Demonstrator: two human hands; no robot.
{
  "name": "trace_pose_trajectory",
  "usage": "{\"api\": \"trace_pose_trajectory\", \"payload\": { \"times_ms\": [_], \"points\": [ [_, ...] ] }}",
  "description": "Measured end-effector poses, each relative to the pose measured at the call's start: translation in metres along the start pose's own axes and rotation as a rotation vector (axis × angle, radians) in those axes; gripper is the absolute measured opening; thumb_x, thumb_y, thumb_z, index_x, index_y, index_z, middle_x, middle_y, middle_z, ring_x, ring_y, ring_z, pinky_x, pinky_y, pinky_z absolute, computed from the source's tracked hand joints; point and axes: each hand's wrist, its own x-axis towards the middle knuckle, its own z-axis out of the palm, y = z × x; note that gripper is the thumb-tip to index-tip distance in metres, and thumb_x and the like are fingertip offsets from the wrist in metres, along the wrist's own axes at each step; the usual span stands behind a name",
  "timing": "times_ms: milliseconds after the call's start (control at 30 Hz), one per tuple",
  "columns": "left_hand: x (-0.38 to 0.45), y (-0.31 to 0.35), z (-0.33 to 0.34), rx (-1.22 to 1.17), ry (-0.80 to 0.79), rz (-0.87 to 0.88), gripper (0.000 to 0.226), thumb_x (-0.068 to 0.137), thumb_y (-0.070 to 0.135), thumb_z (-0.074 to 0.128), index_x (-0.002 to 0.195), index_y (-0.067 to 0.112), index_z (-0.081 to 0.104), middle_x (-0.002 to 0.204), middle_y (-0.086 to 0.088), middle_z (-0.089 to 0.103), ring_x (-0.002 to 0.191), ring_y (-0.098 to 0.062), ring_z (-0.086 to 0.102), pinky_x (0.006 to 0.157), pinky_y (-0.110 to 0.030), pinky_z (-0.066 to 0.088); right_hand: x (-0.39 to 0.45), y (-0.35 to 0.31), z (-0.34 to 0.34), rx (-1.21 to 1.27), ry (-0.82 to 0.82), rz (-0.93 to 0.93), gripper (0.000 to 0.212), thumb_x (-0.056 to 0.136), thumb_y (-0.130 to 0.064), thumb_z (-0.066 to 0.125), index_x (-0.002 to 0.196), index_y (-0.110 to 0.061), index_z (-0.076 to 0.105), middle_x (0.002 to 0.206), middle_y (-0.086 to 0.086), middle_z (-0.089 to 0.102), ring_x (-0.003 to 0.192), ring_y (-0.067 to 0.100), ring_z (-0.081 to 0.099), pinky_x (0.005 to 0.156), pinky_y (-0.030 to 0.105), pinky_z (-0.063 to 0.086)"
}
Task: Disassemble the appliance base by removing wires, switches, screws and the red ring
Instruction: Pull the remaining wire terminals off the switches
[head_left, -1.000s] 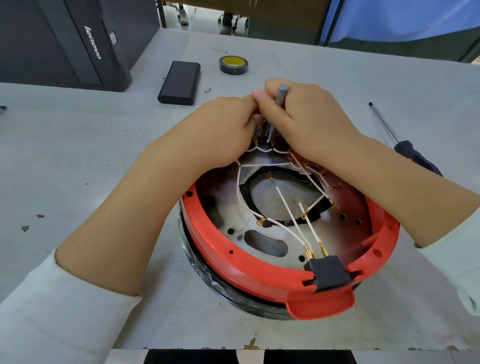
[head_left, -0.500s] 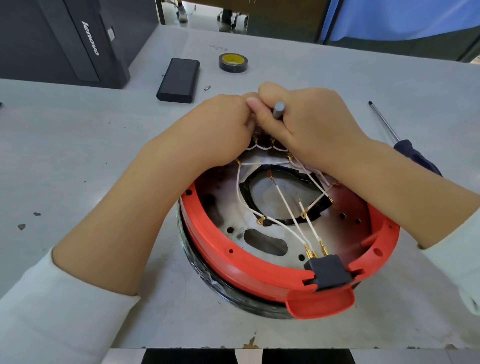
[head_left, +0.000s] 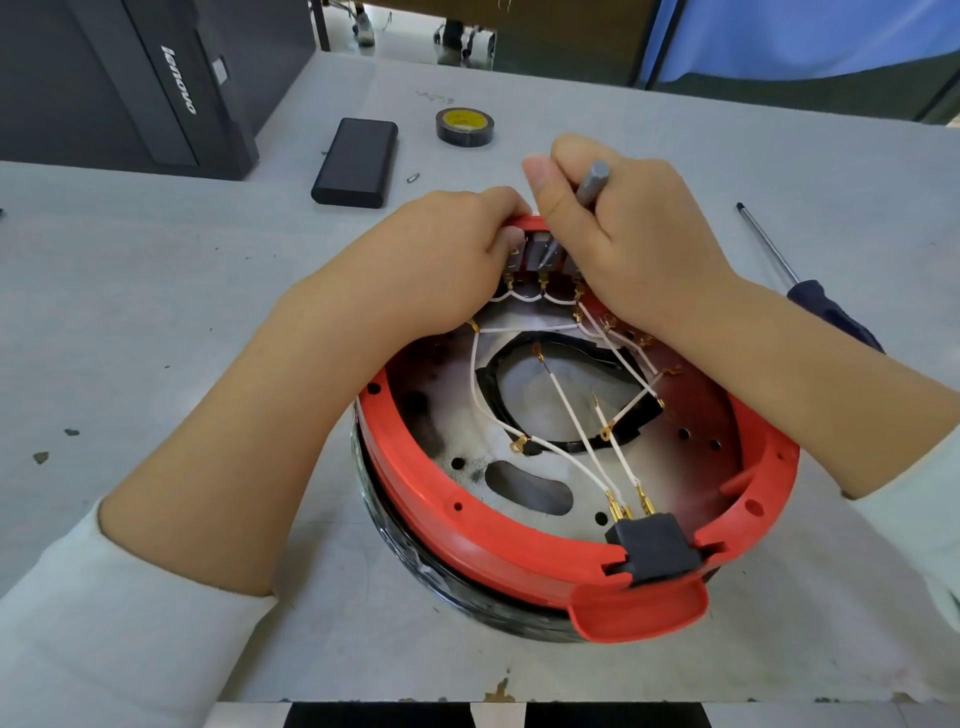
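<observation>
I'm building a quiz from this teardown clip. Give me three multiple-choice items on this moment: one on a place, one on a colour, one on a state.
1. Where does the tape roll lie?
A. inside the ring
B. on the table beyond the hands
C. on the power bank

2. What colour is the ring?
A. red
B. blue
C. green

3. What does the right hand hold?
A. nothing
B. the blue-handled screwdriver
C. a slim grey tool

Answers: B, it sits on the far tabletop; A, the rim is plainly red; C, its fingers curl round the grey shaft, while the blue-handled screwdriver lies aside.
</observation>
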Motion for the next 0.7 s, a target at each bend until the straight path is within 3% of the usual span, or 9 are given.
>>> {"api": "trace_pose_trajectory", "payload": {
  "times_ms": [133,267,367,467,700],
  "points": [
    [-0.0001,0.0013,0.0012,0.000,0.001,-0.038,0.017,0.099,0.023,0.034,0.085,0.019,0.042,0.067,0.005,0.041,0.062,-0.016,0.041,0.054,-0.031,0.029,-0.0005,-0.0042,0.0024,-0.205,-0.093,-0.048,0.030,0.100,-0.041,0.031,0.080,-0.019,0.032,0.054,-0.007,0.030,0.055,0.024,0.038,0.056,0.032,0.025],
    [0.0014,0.0011,0.0006,0.021,-0.021,-0.091,0.027,0.097,0.017,0.034,0.071,0.014,0.040,0.066,-0.002,0.042,0.059,-0.018,0.040,0.052,-0.031,0.029,0.0000,-0.0075,0.0050,-0.375,-0.120,-0.103,0.027,0.102,-0.043,0.028,0.086,-0.022,0.034,0.054,-0.005,0.030,0.057,0.027,0.038,0.055,0.032,0.022],
    [0.0016,0.0017,0.0004,0.017,-0.018,-0.079,0.027,0.097,0.018,0.033,0.071,0.018,0.038,0.064,0.001,0.042,0.057,-0.011,0.039,0.049,-0.026,0.027,-0.0003,-0.0058,0.0023,-0.330,-0.111,-0.084,0.029,0.102,-0.042,0.030,0.083,-0.020,0.033,0.053,-0.008,0.029,0.055,0.025,0.035,0.052,0.033,0.017],
    [-0.0002,0.0025,-0.0004,-0.010,-0.004,-0.037,0.030,0.098,0.021,0.033,0.069,0.027,0.031,0.064,0.007,0.039,0.057,-0.007,0.037,0.052,-0.030,0.026,-0.0031,-0.0069,-0.0014,-0.264,-0.061,-0.106,0.028,0.101,-0.039,0.033,0.081,-0.019,0.032,0.052,-0.008,0.027,0.053,0.026,0.036,0.053,0.032,0.022],
    [0.0010,0.0018,0.0001,0.018,-0.008,-0.083,0.031,0.097,0.017,0.034,0.066,0.022,0.031,0.063,0.003,0.039,0.055,-0.010,0.036,0.048,-0.025,0.025,0.0003,-0.0079,0.0017,-0.317,-0.104,-0.108,0.030,0.102,-0.040,0.029,0.082,-0.018,0.033,0.052,-0.007,0.028,0.053,0.025,0.037,0.055,0.031,0.022]
  ]
}}
